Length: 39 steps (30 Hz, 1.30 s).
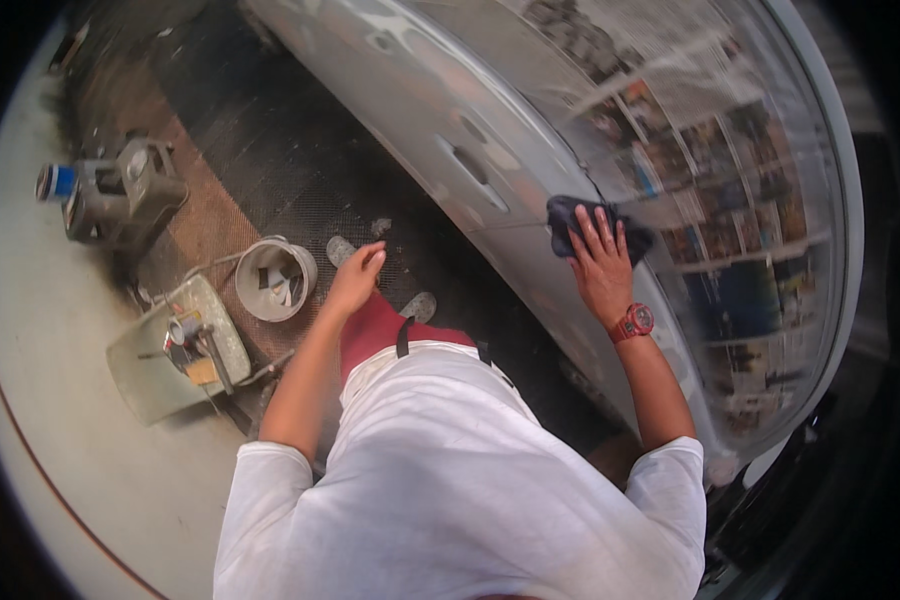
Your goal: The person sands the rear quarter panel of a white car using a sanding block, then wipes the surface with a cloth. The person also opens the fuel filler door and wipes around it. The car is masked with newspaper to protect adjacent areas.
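Note:
My right hand holds a dark cloth pressed against the grey car body, just below the side window. Its fingers lie stretched over the cloth, and part of the cloth is hidden under the palm. A recessed door handle sits a little farther along the same panel. My left hand is in the air in front of my legs, apart from the car. The fingers there are curled together with the thumb against them; whether anything is between them is hidden.
Newspaper sheets cover the car's window. On the floor to my left stand a white bucket with scraps inside, a tray-like cart holding tools and cans, and a worn grey step stool with a blue-banded can.

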Motion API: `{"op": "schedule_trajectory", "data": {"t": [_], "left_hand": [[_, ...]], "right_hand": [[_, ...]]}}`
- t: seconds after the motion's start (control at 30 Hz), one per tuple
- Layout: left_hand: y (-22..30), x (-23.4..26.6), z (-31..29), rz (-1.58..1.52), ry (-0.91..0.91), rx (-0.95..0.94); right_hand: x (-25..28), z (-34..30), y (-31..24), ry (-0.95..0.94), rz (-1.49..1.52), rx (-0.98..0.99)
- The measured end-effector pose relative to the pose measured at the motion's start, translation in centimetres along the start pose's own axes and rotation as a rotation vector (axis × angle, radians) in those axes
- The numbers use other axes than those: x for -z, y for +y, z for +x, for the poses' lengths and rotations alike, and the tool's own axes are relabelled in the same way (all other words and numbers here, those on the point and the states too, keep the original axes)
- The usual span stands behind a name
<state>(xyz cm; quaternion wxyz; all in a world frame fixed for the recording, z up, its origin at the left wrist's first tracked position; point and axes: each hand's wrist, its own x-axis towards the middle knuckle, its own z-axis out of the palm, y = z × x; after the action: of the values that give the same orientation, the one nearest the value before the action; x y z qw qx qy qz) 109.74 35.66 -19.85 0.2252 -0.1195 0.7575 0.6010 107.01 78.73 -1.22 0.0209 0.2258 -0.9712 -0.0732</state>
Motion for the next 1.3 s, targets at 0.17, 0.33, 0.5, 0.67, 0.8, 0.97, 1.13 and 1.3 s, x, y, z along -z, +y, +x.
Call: {"op": "schedule_trajectory", "data": {"t": [0.17, 0.33, 0.5, 0.67, 0.8, 0.97, 1.13, 1.3], "left_hand": [[-13.3, 4.0, -5.6, 0.004, 0.254, 0.242], [-26.4, 6.0, -13.1, 0.124, 0.452, 0.729], [-31.3, 7.6, -17.0, -0.151, 0.426, 0.961], [-26.6, 11.0, -15.0, -0.420, 0.631, 0.859], [-23.3, 14.6, -13.8, -0.508, 0.765, 0.727], [-22.2, 16.4, -14.6, -0.502, 0.917, 0.682], [-20.8, 12.9, -18.2, -0.692, 0.917, 0.942], [-16.4, 7.7, -18.8, -0.826, 0.972, 1.141]], "right_hand": [[-3.5, 6.4, -0.1, -0.099, -0.105, 0.124], [-4.5, 18.9, -3.8, -0.013, -0.077, 0.197], [-5.2, 31.2, -7.3, 0.008, -0.136, 0.251], [-5.9, 41.8, -9.5, 0.009, -0.152, 0.315], [-6.6, 49.8, -11.8, 0.000, -0.204, 0.321], [-8.1, 60.9, -15.3, 0.013, -0.295, 0.313], [-9.7, 74.5, -19.2, 0.036, -0.369, 0.339], [-11.2, 89.1, -22.9, 0.067, -0.423, 0.394]]}}
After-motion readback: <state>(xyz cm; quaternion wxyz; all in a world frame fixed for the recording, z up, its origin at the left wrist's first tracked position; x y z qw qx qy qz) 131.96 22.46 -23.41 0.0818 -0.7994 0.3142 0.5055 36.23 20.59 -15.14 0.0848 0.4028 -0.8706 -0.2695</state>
